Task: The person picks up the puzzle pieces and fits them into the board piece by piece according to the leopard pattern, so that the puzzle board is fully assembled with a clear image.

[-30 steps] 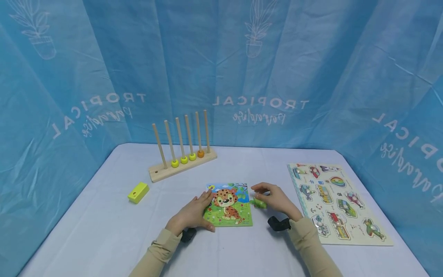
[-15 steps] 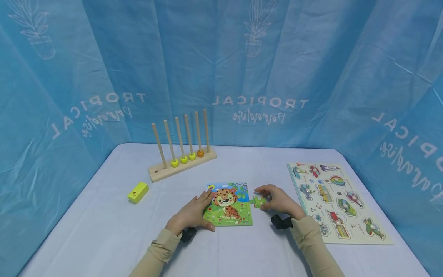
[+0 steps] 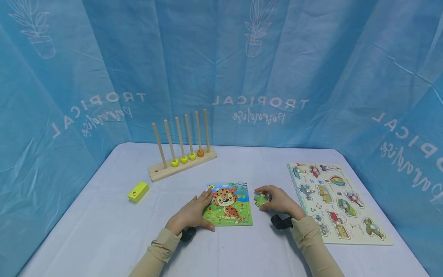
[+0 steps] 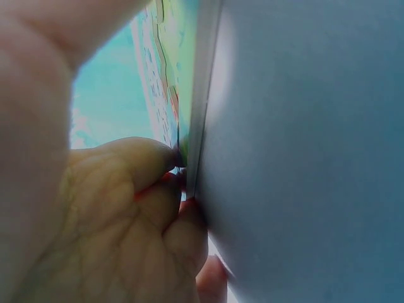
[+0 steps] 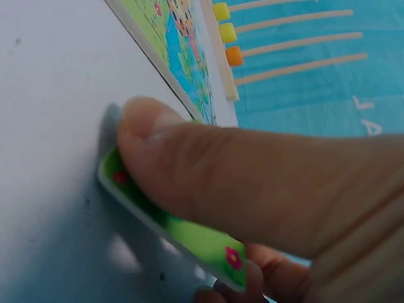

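Note:
A square jigsaw puzzle [image 3: 226, 215] with a cartoon leopard on grass lies flat in the middle of the table. My left hand [image 3: 193, 212] rests at its left side, fingers along the edge and thumb by the near left corner. In the left wrist view, the fingers [image 4: 161, 208] touch the puzzle's edge [image 4: 201, 95]. Just right of the puzzle, my right hand [image 3: 278, 201] pinches a green jigsaw piece [image 3: 260, 200] between thumb and fingers. Red flowers mark that piece [image 5: 208, 243] in the right wrist view, where the thumb [image 5: 189, 158] covers part of it.
A wooden peg stand [image 3: 185, 166] with yellow and orange beads stands at the back left. A yellow block [image 3: 138, 192] lies left of my left hand. To the right is a knobbed vehicle puzzle board [image 3: 328, 227]. Blue curtains [image 3: 221, 77] surround the white table [image 3: 104, 231].
My right hand has shifted slightly right, and its fingers now pinch the green jigsaw piece, which has turned and moved a little away from the leopard puzzle. My left hand stays put.

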A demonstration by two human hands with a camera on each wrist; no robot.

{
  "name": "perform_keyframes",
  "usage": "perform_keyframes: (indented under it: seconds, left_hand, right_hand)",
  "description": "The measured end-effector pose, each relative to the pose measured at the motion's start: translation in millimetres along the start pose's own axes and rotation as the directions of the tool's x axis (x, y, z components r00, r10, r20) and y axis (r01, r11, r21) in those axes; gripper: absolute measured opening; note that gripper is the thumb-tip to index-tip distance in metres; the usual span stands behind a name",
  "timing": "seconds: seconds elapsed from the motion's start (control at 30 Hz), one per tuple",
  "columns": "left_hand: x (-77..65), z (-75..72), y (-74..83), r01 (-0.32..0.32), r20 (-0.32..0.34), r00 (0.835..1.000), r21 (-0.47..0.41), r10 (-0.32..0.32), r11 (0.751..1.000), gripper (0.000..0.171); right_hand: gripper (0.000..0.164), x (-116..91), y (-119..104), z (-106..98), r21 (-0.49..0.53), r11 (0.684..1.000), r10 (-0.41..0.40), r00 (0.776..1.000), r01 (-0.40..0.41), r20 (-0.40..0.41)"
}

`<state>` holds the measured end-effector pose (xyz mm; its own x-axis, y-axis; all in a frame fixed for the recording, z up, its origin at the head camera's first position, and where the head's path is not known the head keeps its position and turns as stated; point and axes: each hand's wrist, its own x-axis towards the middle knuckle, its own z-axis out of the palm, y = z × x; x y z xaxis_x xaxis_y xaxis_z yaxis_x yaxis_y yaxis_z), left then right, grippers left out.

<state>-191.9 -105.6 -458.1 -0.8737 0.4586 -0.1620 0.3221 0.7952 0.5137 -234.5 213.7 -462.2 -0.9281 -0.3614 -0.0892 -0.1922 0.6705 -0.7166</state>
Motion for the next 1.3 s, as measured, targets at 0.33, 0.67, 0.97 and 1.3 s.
perform_keyframes:
  seconds: [0.33,0.67,0.97,1.3]
  left_hand:
    - [-0.1,-0.9,0.5,-0.008,0.002,1.000,-0.005,0.008,1.000,0.113]
    - [0.8,-1.3,0.3,-0.010,0.005,1.000,-0.003,0.010,1.000,0.113]
    - [-0.6,-1.7,-0.2,-0.004,0.006,1.000,0.000,0.004,1.000,0.113]
    - [-0.2,-0.8,-0.7,-0.009,0.009,1.000,0.000,0.009,1.000,0.114]
  right_hand:
    - [0.027,1.5,-1.8,1.4,-0.016,0.999,0.031,0.998,-0.032,-0.060]
    - [0.024,4.2,1.5,0.1,0.006,0.999,0.037,0.996,-0.036,-0.087]
    - [0.024,3.5,0.3,-0.1,0.054,0.998,0.021,0.997,-0.017,-0.076]
    - [0.028,4.4,-4.0,-2.2,0.132,0.991,0.024,0.999,-0.019,-0.035]
